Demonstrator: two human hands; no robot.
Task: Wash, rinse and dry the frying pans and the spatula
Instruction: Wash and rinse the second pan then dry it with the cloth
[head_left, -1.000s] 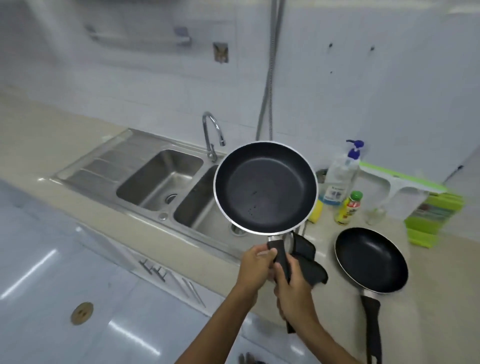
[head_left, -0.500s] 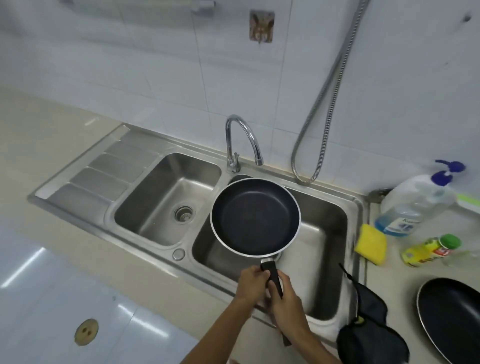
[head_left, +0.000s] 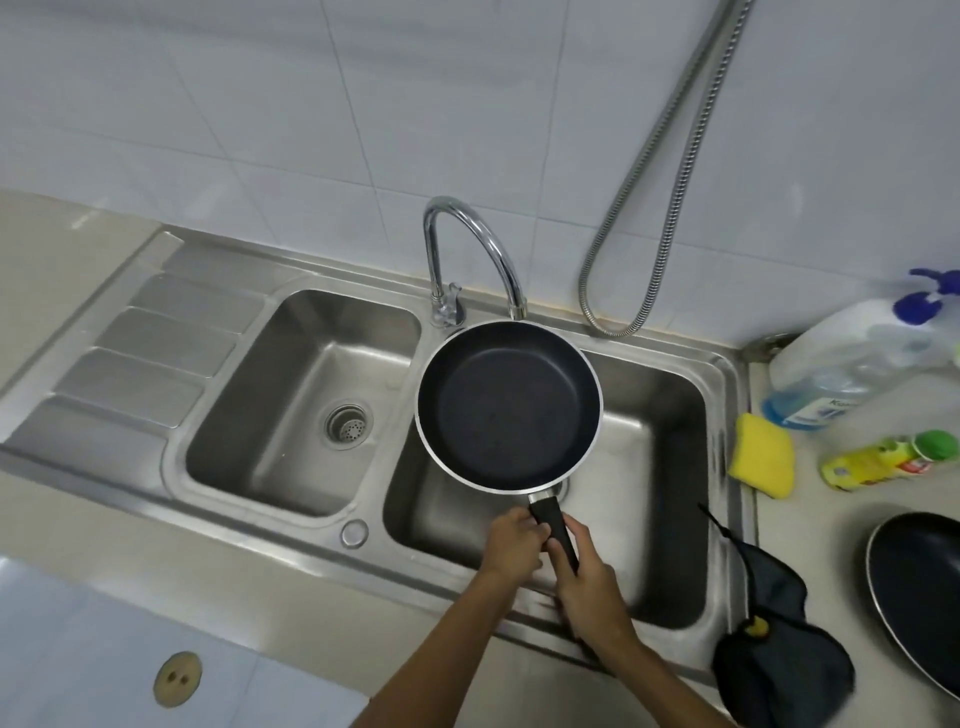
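Centrally, pan (head_left: 509, 410) hovers over steel sink (head_left: 311, 273); tiled wall (head_left: 311, 130).

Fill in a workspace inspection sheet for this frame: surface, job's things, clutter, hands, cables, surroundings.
Surface: beige countertop with a stainless steel double-bowl sink.
Job's things: round black frying pan with silver rim held over the right bowl, near the chrome gooseneck faucet; second black frying pan on the countertop, far right; spatula not seen.
Clutter: yellow sponge, clear soap pump bottle, yellow green-capped bottle, dark cloth at the sink's right edge.
Hands: left hand and right hand both grip the pan's handle.
Cables: flexible metal hose hangs along the wall.
Surroundings: white tiled wall; floor with round drain cover.
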